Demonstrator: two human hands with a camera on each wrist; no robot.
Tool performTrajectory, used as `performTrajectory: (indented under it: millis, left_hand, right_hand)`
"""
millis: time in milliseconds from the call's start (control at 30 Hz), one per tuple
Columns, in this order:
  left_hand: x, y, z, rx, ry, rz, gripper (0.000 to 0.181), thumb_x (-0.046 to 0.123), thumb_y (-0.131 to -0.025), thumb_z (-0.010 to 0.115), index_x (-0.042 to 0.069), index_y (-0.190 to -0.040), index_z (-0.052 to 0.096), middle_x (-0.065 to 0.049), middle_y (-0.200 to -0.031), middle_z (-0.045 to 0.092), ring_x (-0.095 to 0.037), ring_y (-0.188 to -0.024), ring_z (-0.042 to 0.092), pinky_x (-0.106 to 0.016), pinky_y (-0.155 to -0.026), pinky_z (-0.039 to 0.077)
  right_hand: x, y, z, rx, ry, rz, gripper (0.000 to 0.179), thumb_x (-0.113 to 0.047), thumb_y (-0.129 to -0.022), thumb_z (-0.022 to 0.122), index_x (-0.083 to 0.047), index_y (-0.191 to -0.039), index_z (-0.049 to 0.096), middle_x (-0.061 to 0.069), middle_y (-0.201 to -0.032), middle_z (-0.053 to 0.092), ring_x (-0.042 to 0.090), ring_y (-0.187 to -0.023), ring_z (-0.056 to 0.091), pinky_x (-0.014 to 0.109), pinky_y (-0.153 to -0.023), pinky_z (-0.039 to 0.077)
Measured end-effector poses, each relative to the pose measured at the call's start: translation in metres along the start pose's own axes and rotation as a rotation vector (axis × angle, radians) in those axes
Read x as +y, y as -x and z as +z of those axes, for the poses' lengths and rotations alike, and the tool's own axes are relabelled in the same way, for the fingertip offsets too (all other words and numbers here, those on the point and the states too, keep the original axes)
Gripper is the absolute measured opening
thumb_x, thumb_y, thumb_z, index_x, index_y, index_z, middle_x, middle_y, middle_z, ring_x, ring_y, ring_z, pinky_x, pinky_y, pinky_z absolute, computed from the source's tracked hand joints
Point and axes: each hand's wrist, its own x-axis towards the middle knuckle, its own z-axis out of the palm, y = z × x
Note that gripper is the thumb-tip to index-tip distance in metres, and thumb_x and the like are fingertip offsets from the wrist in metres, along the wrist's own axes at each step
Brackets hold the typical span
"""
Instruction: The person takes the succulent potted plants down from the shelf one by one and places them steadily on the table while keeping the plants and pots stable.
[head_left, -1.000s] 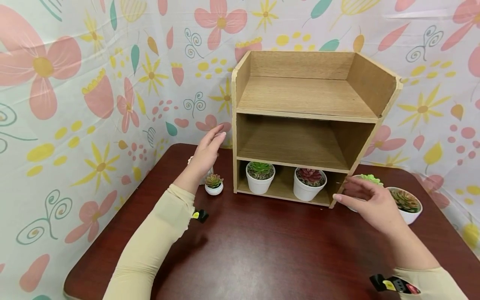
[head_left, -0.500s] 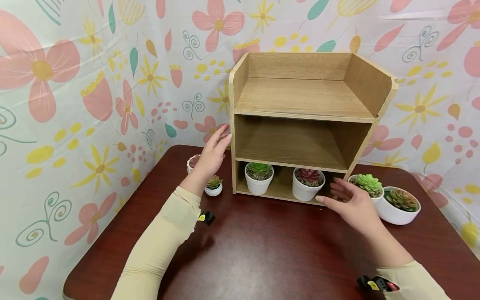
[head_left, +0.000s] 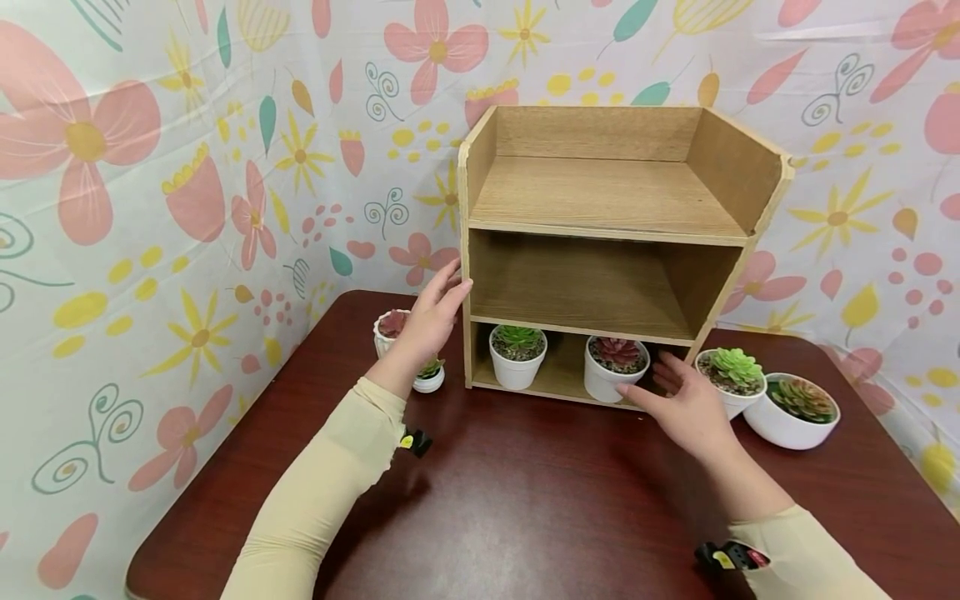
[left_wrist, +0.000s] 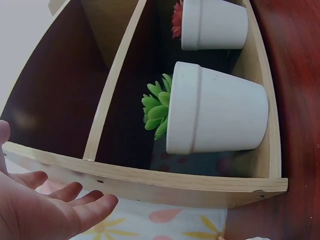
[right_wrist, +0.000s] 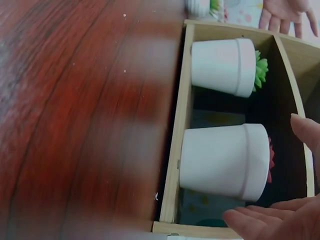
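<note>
Pot (head_left: pixel 602 382) w/ red plant (head_left: pixel 617 353) prob. best cupped low by R hand (head_left: pixel 692 418), fingers spread & empty, while L hand (head_left: pixel 429 325), fingers apart, empty, could steady shelf (head_left: pixel 603 192).

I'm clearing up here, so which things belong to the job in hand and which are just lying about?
Likely in the job:
wooden shelf, beside the left grip
potted red succulent, by the right grip
potted green succulent, same level

Probably just lying about:
light-green succulent and bowl planter, right of the shelf
small white pot and reddish-plant pot, left of the shelf
</note>
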Motion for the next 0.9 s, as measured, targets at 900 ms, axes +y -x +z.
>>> performTrajectory:
  millis: [900]
  left_hand:
    - [-0.004,0.002,0.011,0.05,0.095,-0.003,0.056,0.036,-0.109,0.045,0.019,-0.161,0.035,-0.017,-0.159,0.042,-0.033,-0.144,0.046,-0.061,-0.117,0.038]
  right_hand:
    - [0.002,-0.029,0.036,0.026,-0.181,0.006,0.106,-0.035,-0.085,0.085,0.0,-0.159,0.019,0.027,-0.151,0.042,0.039,-0.14,0.042,0.055,-0.116,0.034]
